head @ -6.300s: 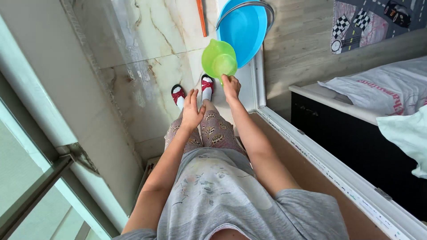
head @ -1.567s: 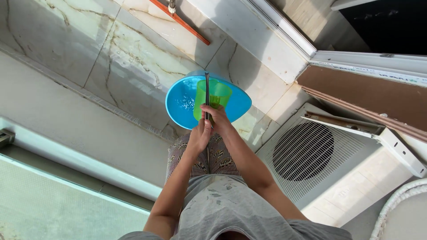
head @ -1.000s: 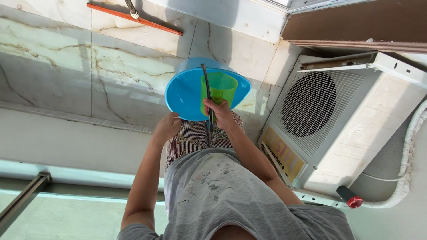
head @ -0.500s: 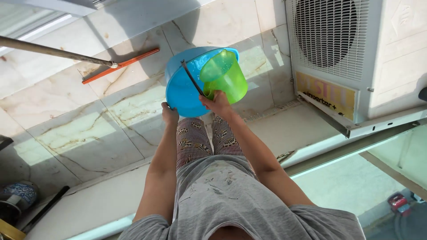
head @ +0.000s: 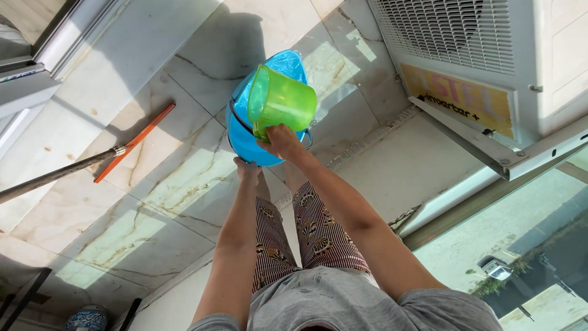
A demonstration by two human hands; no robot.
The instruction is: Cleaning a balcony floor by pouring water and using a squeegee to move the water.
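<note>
Blue bucket (head: 245,138): round plastic pail, held off the marble floor (head: 153,184) in front of the person's legs and tipped, its mouth turned away toward the upper left.
Green jug (head: 282,101): translucent plastic pitcher, lying against the bucket's upper side, its mouth facing left.
Right hand (head: 280,140): grip closed around the jug's base or handle together with the bucket's wire bail; which fingers hold which cannot be told.
Left hand (head: 248,167): pressed under the bucket's lower edge, fingers curled on the rim or base; only partly visible.
Handling, bucket: judged stiff, thin-walled and light when empty; any water left inside would shift the weight as it tips. A wet wall would be slippery, so the bail and the bottom edge are the sound places to hold.
Handling, jug: judged very light and rigid; best taken by its handle.
Surroundings: orange-bladed squeegee (head: 131,144) on a long pole lying on the floor to the left; outdoor air-conditioner unit (head: 465,49) on a bracket at upper right.
Change from half a second ago: the bucket is tilted further, so its inside no longer faces the camera; the jug has turned from mouth-up to mouth-sideways; the left hand has moved from the near rim to beneath the bucket.
</note>
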